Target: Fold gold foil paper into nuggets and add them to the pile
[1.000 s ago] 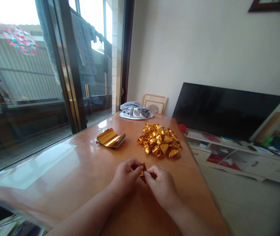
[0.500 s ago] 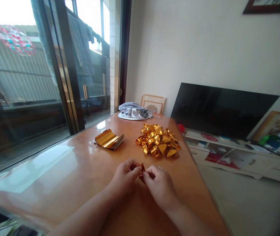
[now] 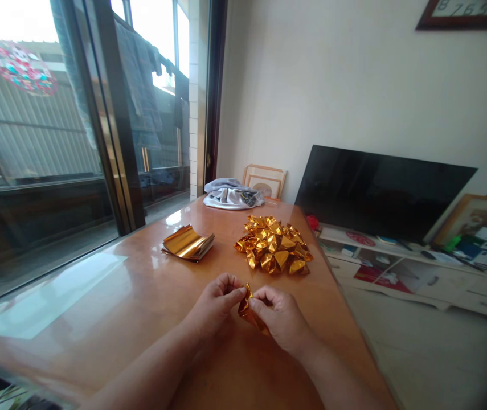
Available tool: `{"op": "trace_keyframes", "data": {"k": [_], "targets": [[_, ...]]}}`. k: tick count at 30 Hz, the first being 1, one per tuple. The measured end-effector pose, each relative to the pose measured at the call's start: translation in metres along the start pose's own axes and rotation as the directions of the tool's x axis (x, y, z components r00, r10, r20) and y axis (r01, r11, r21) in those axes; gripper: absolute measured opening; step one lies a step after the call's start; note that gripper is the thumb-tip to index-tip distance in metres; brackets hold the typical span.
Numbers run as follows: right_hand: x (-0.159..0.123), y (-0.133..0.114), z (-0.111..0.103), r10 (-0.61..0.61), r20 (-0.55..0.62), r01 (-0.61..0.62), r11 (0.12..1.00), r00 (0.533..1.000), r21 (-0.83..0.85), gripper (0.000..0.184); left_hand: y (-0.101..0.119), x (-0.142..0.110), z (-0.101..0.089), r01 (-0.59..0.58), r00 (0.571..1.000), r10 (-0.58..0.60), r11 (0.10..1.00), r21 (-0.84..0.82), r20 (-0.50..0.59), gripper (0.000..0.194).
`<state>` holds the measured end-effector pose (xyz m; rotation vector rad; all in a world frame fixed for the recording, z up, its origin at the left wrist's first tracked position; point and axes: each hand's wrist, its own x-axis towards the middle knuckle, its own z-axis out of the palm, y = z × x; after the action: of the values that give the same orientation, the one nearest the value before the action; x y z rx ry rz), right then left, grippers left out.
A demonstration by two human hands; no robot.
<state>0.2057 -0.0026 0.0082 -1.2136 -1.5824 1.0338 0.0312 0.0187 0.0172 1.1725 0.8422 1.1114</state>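
Observation:
Between my two hands is a piece of gold foil paper [image 3: 248,312], partly folded, with its lower end slanting down to the right. My left hand [image 3: 221,296] pinches its upper left edge between thumb and fingers. On the other side, my right hand [image 3: 279,316] grips it with thumb and forefinger and hides part of it. Just beyond my hands lies a heap of folded gold foil pieces [image 3: 274,245]. Farther left rests a loose stack of flat gold foil sheets [image 3: 187,244], slightly curled.
The glossy wooden table [image 3: 140,319] runs away from me. Folded grey cloth [image 3: 232,193] and a small frame [image 3: 264,179] are at its far end. A television [image 3: 384,193] on a low white cabinet [image 3: 431,279] stands to the right. Glass doors [image 3: 110,114] line the left.
The foil piece between my hands shows more of its surface and now extends lower to the right. My hands stay in nearly the same place. The view has shifted slightly.

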Motion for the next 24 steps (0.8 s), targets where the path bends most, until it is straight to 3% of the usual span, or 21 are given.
{"op": "trace_keyframes", "data": {"k": [6,14,24], "targets": [[0.000,-0.002,-0.007,0.045,0.060,-0.054,0.984,0.997,0.167,0.025,-0.001,0.003,-0.009,0.016,0.997,-0.015,1.000,-0.012,0.069,0.014],[0.000,-0.002,-0.008,0.098,0.093,-0.117,0.966,0.991,0.229,0.027,0.000,0.000,-0.009,0.036,0.991,-0.029,0.998,-0.055,0.128,0.019],[-0.003,-0.006,-0.005,0.114,0.144,-0.151,0.946,0.983,0.286,0.029,-0.001,-0.001,-0.005,0.096,0.992,-0.083,0.987,-0.132,0.098,0.022]]}}
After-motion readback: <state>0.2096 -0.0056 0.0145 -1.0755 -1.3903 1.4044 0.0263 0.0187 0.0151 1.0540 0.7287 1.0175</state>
